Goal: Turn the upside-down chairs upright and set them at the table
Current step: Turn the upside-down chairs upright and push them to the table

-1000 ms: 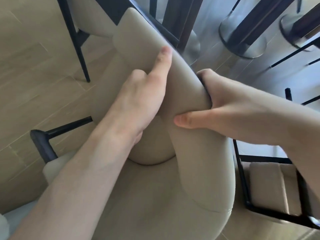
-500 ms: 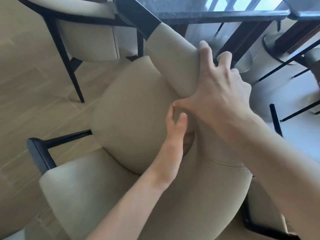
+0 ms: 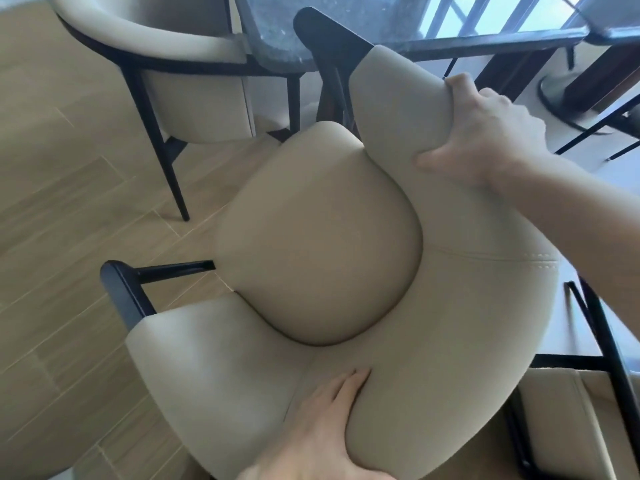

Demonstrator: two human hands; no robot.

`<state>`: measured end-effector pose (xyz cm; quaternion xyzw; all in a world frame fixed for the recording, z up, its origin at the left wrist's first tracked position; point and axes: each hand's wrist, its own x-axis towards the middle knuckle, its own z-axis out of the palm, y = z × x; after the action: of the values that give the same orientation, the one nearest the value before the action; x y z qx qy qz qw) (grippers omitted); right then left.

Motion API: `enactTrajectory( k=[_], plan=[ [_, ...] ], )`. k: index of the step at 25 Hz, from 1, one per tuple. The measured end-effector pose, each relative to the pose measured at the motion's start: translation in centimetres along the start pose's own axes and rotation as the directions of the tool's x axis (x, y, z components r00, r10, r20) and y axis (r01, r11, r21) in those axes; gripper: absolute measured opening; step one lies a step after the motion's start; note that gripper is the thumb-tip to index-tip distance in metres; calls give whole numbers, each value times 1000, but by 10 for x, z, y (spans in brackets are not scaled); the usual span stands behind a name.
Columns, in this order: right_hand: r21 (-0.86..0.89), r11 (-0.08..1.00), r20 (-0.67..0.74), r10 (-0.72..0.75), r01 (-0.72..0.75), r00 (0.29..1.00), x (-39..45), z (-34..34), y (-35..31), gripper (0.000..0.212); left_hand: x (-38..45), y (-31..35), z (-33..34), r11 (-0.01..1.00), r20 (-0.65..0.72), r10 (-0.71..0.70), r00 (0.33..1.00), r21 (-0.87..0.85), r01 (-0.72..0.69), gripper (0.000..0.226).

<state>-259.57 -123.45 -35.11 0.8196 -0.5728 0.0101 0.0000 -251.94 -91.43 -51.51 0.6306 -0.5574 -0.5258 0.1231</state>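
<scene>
Chair point(image 3: 318, 237), beige upholstery with dark frame, is filling the centre of the frame, sitting upright with its round seat cushion facing up and its curved backrest wrapping along the right and lower sides. Right hand point(image 3: 485, 136), at upper right, is gripping the top edge of the backrest's arm, fingers curled over the far side and thumb pressing the near side. Left hand point(image 3: 322, 434), at the bottom centre, is resting on the inner face of the backrest, fingers fairly straight and lying against the padding. Table point(image 3: 485, 39), glass-topped with a dark rim, is standing across the top of the frame, just beyond the chair's dark arm tip. Second chair point(image 3: 180, 46), same make, is standing at upper left beside the table. Wooden floor point(image 3: 69, 202) is showing along the left side.
</scene>
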Motion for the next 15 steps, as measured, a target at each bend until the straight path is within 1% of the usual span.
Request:
enactTrajectory(
  k=[5, 10, 13, 15],
  plan=[
    [-44, 999, -36, 4, -5, 999, 15, 7, 19, 80, 7, 8, 2, 999, -93, 47, 995, -8, -48, 124],
    [-30, 998, -52, 50, -52, 997, 2, 5, 17, 75, 6, -4, -6, 998, -47, 64, 997, 20, -63, 126],
    [16, 998, -105, 65, -64, 992, -18, 5, 16, 73, 2, -21, -15, 991, -5, 118, 993, 62, -117, 123],
    [51, 994, -107, 99, -94, 989, -28, 4, 19, 76, 2, -24, -18, 985, 16, 149, 989, 81, -150, 123]
  ],
)
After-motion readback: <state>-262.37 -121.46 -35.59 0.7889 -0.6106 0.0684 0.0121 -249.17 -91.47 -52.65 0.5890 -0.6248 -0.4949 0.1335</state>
